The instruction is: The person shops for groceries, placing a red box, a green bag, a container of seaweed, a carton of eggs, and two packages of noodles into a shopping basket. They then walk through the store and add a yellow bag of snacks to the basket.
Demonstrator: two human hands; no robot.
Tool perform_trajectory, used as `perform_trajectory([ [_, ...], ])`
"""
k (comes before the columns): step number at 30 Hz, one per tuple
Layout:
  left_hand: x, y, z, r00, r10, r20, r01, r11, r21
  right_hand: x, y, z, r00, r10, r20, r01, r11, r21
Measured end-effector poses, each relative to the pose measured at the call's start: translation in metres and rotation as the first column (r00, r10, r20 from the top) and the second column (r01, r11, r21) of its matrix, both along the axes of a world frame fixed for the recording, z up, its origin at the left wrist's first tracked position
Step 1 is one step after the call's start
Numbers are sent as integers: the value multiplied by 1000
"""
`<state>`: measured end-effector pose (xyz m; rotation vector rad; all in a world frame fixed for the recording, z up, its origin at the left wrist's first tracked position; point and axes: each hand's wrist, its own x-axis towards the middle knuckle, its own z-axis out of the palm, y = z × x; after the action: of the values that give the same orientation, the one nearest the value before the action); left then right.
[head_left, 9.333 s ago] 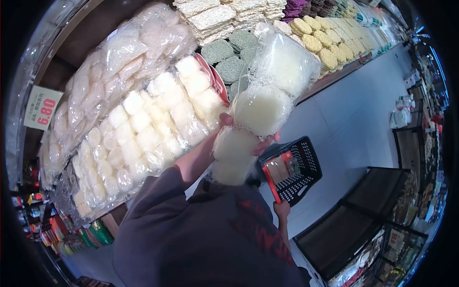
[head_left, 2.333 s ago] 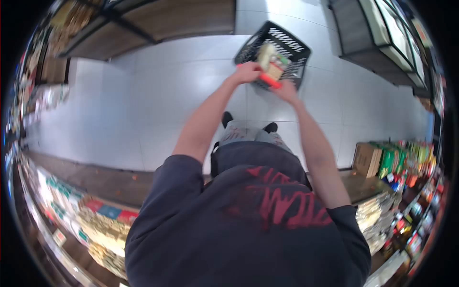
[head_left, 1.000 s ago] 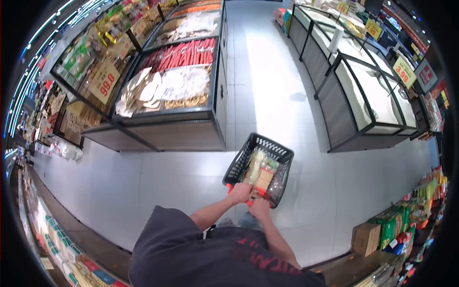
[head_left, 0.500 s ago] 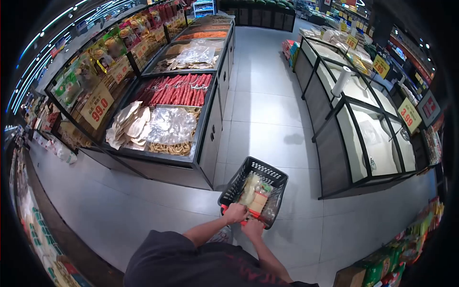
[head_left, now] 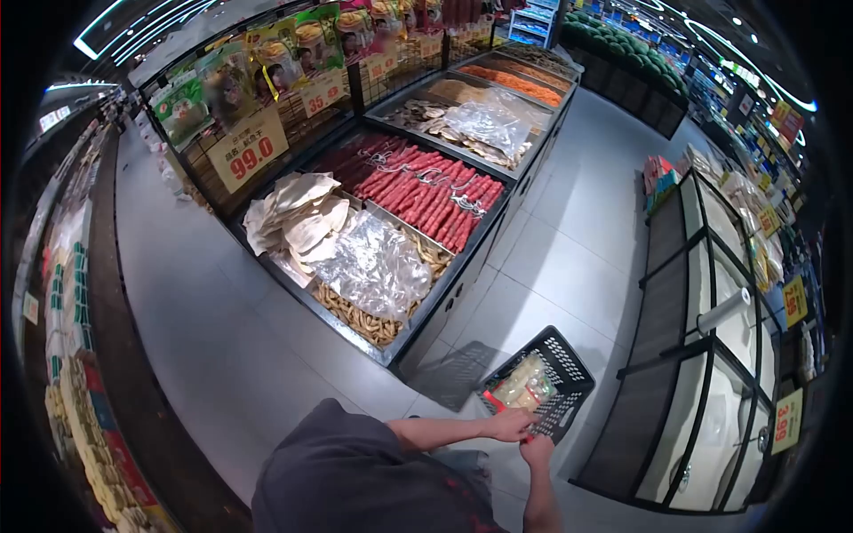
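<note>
A black plastic shopping basket (head_left: 571,357) with a red handle hangs in front of me, tilted, above the tiled floor. My left hand (head_left: 511,425) is closed around the handle. Beside it, my right hand (head_left: 537,450) is also closed on the handle, its fingers partly hidden. Inside the basket lie pale goods in clear plastic packaging (head_left: 524,384); their exact kind is hard to make out. To the basket's left stands the dried-goods counter, with red sausages (head_left: 426,189), flat pale dried pieces (head_left: 298,213) and a clear plastic sheet (head_left: 373,262) over small brown dried goods.
White bulk bins (head_left: 720,426) in black frames line the right side of the aisle. Packaged goods hang on a rack (head_left: 275,67) behind the counter. A long shelf (head_left: 67,355) runs along the left. Green melons (head_left: 622,53) are piled at the far end.
My view has turned left and tilted, and the dried-goods counter looks closer. The basket has shifted right in view and is angled differently. Both hands keep hold of its handle.
</note>
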<state>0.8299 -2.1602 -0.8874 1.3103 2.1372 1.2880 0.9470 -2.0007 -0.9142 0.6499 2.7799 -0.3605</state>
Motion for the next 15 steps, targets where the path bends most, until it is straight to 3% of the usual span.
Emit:
perform_trajectory([
  [2,-26,-1,25,987,-25,161,22,1000,16,-32,38,4,999,27,-39,-26,1000,11],
  [6,-88,-12,37,981,0,195,33,986,-164,-85,130,-18,976,150,-155,-153,988,-8],
  [9,-129,-27,54,987,109,117,-87,979,-182,-133,192,-29,968,200,-152,-208,977,-38],
  [11,-164,-37,99,955,209,210,-140,943,-301,-164,221,-11,971,205,-124,-211,977,-34],
  [13,-200,-52,125,921,341,190,-269,907,-323,-201,250,-5,974,202,-107,-204,979,-15],
  [15,-237,-76,149,844,517,141,-492,852,-181,-226,282,-9,981,177,-75,-181,982,-55],
])
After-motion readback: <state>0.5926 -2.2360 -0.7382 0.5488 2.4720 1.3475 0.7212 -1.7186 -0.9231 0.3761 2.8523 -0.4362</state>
